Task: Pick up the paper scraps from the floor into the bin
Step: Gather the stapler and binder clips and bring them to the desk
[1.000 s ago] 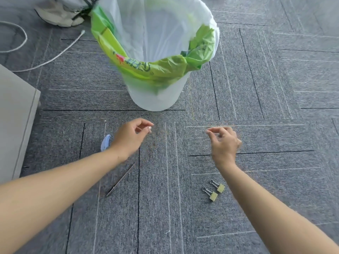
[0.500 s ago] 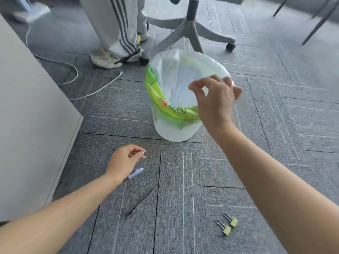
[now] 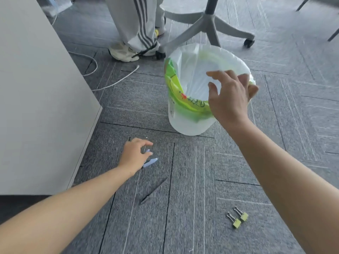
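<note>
The white bin (image 3: 189, 125), lined with a clear bag and with a green wrapper draped over its near rim, stands on the grey carpet. My right hand (image 3: 231, 96) hovers over the bin's opening with fingers spread and nothing in it. My left hand (image 3: 134, 154) is low over the carpet, in front of the bin and to its left, its fingers loosely curved above a small light-blue scrap (image 3: 151, 162). Whether the fingers touch the scrap is unclear. A tiny white speck (image 3: 146, 137) lies just beyond that hand.
A white cabinet (image 3: 36, 107) stands at the left. A person's striped trouser legs (image 3: 139, 24), an office chair base (image 3: 207, 24) and a white cable (image 3: 113, 84) are behind the bin. Two yellow binder clips (image 3: 238, 219) and a thin dark stick (image 3: 153, 191) lie nearer me.
My right hand rose from the carpet to above the bin and its pinched fingers have spread. My left hand stayed low beside the blue scrap. The view tilted up.
</note>
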`<state>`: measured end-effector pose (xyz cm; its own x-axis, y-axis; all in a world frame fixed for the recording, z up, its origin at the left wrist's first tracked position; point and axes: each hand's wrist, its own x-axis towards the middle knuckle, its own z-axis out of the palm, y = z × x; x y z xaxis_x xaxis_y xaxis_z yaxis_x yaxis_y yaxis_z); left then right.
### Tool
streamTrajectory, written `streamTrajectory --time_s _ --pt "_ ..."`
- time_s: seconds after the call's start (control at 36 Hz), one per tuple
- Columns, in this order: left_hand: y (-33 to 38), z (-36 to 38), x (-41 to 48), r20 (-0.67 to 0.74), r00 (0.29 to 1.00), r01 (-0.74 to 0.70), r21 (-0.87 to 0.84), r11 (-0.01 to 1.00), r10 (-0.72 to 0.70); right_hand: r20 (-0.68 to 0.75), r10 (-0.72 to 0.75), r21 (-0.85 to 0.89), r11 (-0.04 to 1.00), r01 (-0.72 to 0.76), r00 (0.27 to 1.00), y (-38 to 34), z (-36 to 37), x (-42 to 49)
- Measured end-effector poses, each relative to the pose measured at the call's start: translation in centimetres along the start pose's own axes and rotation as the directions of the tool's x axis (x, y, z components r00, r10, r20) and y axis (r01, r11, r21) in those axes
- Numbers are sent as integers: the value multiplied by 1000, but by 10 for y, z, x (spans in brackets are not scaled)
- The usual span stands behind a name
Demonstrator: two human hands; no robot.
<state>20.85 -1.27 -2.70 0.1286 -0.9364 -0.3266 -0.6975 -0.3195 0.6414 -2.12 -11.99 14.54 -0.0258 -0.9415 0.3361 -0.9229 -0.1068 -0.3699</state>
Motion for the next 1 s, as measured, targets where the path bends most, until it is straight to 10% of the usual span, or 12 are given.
streamTrajectory --time_s 0.31,0.53,0.69,1.0 --pt "-14 31 1 93 995 -8 358 934 -27 -72 -310 96 944 316 948 -14 29 -89" --pt "-19 17 0 -87 996 24 79 997 -17 194 -333 135 941 311 923 1 81 -144" --pt "-35 -22 -17 -178 982 73 56 996 -62 582 -301 110 949 294 756 8 123 -212" --pt "-43 -9 -63 -26 997 71 50 996 -69 673 -187 -20 963 270 715 19 140 -241"
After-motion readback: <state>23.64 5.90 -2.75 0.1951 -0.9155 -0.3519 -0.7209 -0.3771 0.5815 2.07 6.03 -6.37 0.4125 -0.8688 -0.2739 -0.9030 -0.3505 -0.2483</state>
